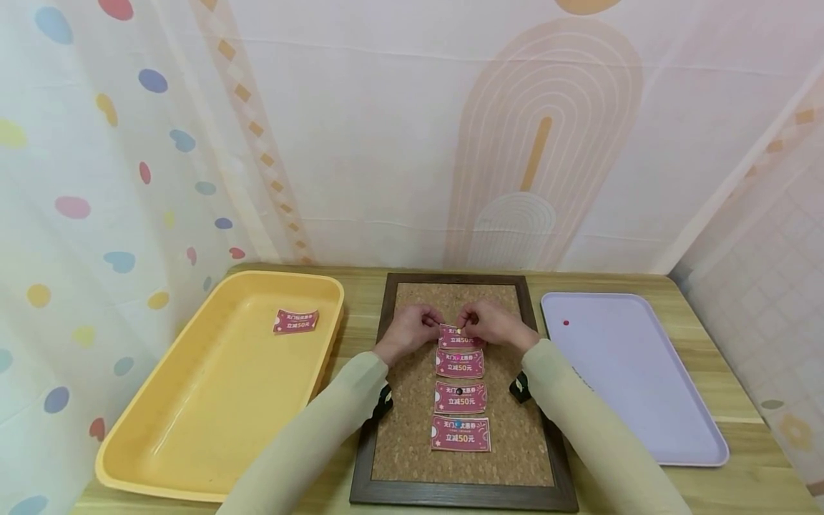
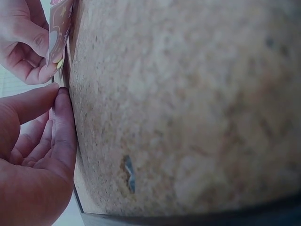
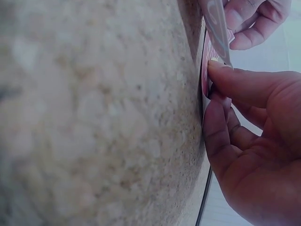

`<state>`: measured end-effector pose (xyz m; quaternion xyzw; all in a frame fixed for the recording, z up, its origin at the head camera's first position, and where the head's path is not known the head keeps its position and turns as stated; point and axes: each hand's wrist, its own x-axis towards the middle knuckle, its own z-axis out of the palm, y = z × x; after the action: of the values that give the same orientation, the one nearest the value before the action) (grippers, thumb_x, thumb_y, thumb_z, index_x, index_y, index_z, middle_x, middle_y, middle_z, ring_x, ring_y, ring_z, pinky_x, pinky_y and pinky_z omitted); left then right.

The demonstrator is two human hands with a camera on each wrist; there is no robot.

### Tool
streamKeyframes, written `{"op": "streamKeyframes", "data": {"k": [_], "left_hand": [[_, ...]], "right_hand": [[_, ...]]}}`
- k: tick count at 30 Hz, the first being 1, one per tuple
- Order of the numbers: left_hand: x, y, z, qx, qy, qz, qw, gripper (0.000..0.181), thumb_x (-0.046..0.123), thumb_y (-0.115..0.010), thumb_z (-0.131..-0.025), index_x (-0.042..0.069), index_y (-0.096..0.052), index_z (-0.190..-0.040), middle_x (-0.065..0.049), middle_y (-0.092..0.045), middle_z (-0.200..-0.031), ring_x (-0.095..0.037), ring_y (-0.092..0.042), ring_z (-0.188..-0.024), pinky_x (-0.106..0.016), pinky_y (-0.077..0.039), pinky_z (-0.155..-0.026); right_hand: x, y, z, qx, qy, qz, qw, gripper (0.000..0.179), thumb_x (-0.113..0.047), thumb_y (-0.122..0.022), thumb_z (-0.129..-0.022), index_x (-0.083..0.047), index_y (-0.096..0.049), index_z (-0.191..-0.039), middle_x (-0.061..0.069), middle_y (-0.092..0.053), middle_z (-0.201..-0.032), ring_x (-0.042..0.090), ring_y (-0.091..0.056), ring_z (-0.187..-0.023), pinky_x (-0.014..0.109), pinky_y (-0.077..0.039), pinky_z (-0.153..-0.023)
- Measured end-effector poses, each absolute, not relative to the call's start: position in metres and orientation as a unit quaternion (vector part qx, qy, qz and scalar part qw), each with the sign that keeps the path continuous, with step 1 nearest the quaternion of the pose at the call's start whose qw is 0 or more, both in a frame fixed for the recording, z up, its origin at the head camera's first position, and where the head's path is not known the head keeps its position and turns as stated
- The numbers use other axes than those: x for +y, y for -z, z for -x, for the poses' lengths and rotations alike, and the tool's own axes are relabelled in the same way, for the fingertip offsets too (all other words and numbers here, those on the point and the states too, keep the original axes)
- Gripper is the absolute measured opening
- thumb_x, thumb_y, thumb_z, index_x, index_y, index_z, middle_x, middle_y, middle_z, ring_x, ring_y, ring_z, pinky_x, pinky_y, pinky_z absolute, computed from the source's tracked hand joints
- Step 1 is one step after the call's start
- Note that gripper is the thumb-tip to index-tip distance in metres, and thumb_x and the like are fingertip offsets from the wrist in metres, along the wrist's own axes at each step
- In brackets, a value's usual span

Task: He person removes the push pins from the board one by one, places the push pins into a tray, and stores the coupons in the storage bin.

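Observation:
Near the top of a cork board, both hands work at the uppermost red coupon. The left hand pinches its upper left corner between thumb and index finger. At the coupon's top middle, the right hand holds a yellow pushpin with thumb and fingertips; the pin's point is hidden. Below in a column, three more coupons lie on the cork: one with a pink pushpin, one with a black pushpin, the lowest coupon with a blue pushpin.
To the left stands a yellow tray with one loose coupon inside near its far right corner. A lilac tray lies at the right, with a red pushpin in its far left part. A patterned curtain hangs behind the table.

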<state>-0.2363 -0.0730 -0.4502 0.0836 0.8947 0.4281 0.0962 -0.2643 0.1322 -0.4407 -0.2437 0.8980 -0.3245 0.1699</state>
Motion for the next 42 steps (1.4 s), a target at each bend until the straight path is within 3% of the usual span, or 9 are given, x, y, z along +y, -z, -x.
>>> {"op": "streamKeyframes", "data": {"k": [10,23,42], "left_hand": [[-0.070,0.451,0.237,0.890,-0.435,-0.103,0.091,0.010,0.004,-0.072,-0.094,0.002,-0.074,-0.103,-0.007,-0.071,-0.091,-0.015,-0.064,-0.081,-0.026,-0.051,-0.069],[-0.066,0.451,0.235,0.891,-0.432,-0.104,0.096,0.010,0.004,-0.072,-0.094,0.002,-0.074,-0.104,-0.007,-0.071,-0.091,-0.015,-0.063,-0.080,-0.026,-0.051,-0.068],[-0.076,0.450,0.237,0.894,-0.427,-0.096,0.095,0.012,0.006,-0.073,-0.095,0.002,-0.074,-0.106,-0.007,-0.072,-0.094,-0.017,-0.065,-0.085,-0.027,-0.052,-0.071]], "right_hand": [[0.140,0.440,0.264,0.891,0.333,0.256,0.174,0.007,0.003,-0.065,-0.094,-0.003,-0.070,-0.095,0.002,-0.063,-0.078,0.010,-0.054,-0.062,0.024,-0.044,-0.058],[0.146,0.441,0.262,0.888,0.349,0.239,0.181,0.006,0.001,-0.067,-0.095,-0.002,-0.070,-0.098,0.003,-0.065,-0.084,0.011,-0.055,-0.067,0.025,-0.045,-0.060],[0.131,0.440,0.262,0.903,0.330,0.218,0.166,0.003,-0.007,-0.070,-0.097,-0.005,-0.072,-0.098,0.001,-0.065,-0.083,0.011,-0.054,-0.068,0.025,-0.044,-0.061]]}}
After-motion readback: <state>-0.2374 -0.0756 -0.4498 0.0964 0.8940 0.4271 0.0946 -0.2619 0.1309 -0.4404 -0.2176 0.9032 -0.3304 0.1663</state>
